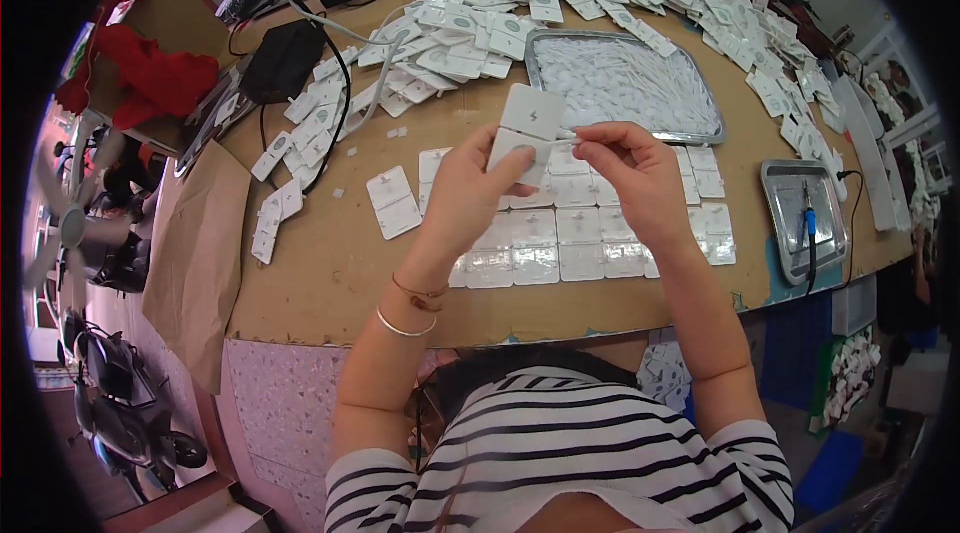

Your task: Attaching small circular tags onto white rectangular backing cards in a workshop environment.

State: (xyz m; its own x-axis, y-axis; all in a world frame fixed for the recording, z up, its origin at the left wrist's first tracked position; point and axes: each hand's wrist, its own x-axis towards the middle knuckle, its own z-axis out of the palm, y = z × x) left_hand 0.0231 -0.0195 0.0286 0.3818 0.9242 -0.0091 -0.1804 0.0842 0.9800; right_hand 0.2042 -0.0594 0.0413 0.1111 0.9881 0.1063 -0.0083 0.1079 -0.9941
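Note:
My left hand [478,181] grips a white two-part hinged panel [532,113], tilted, with a small dark bolt mark on its upper half. The thumb presses on the lower half. At the panel's right edge, my right hand [628,168] is closed in a pinch on a small white piece [566,136], too small to name. Below both hands lie rows of similar white panels [535,258], side by side, some with a glossy surface. One separate panel [394,203] rests to the left of them.
A metal tray [713,98] of small white parts stands beyond my hands. Loose white panels [450,33] are heaped along the table's far side. At right, a smaller metal tray [775,233] holds a blue-handled tool [811,225]. Cables and a black box [285,61] lie at left.

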